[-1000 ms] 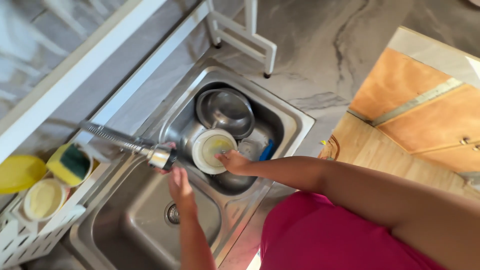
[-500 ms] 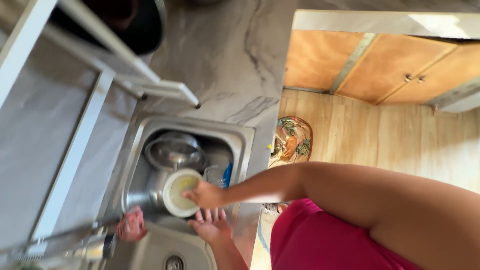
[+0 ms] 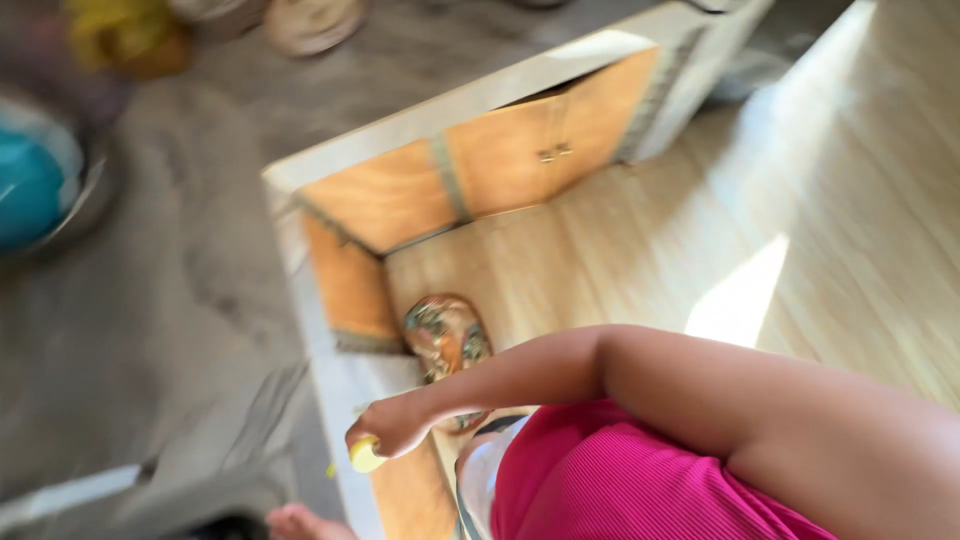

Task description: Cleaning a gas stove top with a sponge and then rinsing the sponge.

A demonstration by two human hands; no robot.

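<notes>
The small pale-yellow dish sits in the right hand, fingers curled closed around it, just over the counter edge. The left hand shows only partly at the frame bottom, below that edge; whether it is spread or closed cannot be told. The view is motion-blurred. Beyond the counter edge stand orange cabinet doors and a patterned object on the wooden floor. A firm grip on the wet dish, kept level over the counter, appears advisable.

A small pale yellow dish shows low in the frame, left of centre. Only its rounded edge is visible, tilted, at the edge of the grey bench. The picture is blurred, so its inside cannot be made out.
</notes>
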